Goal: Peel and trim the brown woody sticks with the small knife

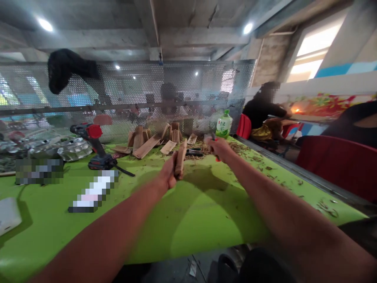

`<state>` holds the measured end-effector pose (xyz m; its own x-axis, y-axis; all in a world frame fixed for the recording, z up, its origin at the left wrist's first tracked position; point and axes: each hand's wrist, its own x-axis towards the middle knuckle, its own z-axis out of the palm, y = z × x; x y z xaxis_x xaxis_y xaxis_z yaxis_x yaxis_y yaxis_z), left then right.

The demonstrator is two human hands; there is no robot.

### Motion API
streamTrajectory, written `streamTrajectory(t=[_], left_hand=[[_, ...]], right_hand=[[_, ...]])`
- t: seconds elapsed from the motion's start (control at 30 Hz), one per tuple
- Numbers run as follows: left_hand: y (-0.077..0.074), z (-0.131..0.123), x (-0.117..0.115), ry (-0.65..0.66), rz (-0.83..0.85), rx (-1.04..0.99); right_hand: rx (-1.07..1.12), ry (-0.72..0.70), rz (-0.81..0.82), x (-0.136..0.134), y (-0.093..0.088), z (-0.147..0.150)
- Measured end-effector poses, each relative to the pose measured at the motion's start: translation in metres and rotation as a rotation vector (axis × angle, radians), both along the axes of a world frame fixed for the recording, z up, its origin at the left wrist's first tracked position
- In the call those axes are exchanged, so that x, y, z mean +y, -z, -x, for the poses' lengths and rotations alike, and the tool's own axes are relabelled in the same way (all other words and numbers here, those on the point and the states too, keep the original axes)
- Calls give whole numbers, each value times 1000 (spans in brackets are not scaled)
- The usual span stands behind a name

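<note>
A perforated metal screen point(191, 84) stands behind a green-topped table point(206, 220). Near the screen lie rough brown wood pieces point(146, 147); left of them stands a black-and-red cordless drill point(98, 145), its brand unreadable. The green-capped bottle point(223, 127) at the far right bears "绿茶" in green characters. The left hand point(169, 171), curled closed, grips a brown wood block point(180, 159) above the table's middle. The right hand point(221, 149), also closed, holds a red-handled tool point(217, 159), its head blurred.
</note>
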<state>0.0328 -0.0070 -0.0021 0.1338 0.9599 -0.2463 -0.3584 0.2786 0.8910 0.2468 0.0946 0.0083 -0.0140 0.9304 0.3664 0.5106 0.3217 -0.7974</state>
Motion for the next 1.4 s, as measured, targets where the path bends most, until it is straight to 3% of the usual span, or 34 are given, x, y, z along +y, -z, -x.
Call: streamTrajectory(t=[0.13, 0.23, 0.5, 0.7, 0.8, 0.87, 0.97, 1.1, 1.27, 1.4], left_hand=[[0, 15, 6, 137, 41, -74], [5, 13, 5, 282, 1, -68], [9, 11, -2, 346, -59, 26], [4, 22, -2, 341, -106, 192], [3, 21, -1, 302, -81, 98], [1, 19, -1, 260, -96, -2], [0, 18, 0, 205, -104, -28], [1, 17, 0, 163, -101, 33], [3, 13, 1, 128, -123, 76], [0, 9, 4, 95, -113, 101]], right_hand=[[344, -565, 139, -28, 1, 43], [355, -689, 173, -39, 1, 51], [249, -503, 246, -38, -2, 46], [289, -425, 194, -31, 2, 50], [281, -289, 108, -28, 1, 49], [134, -116, -15, -28, -1, 48], [-322, 67, -153, -34, -4, 50], [-735, 18, -175, -49, -4, 62], [-887, -6, -104, -59, -4, 76], [-924, 7, -121, -53, -4, 79]])
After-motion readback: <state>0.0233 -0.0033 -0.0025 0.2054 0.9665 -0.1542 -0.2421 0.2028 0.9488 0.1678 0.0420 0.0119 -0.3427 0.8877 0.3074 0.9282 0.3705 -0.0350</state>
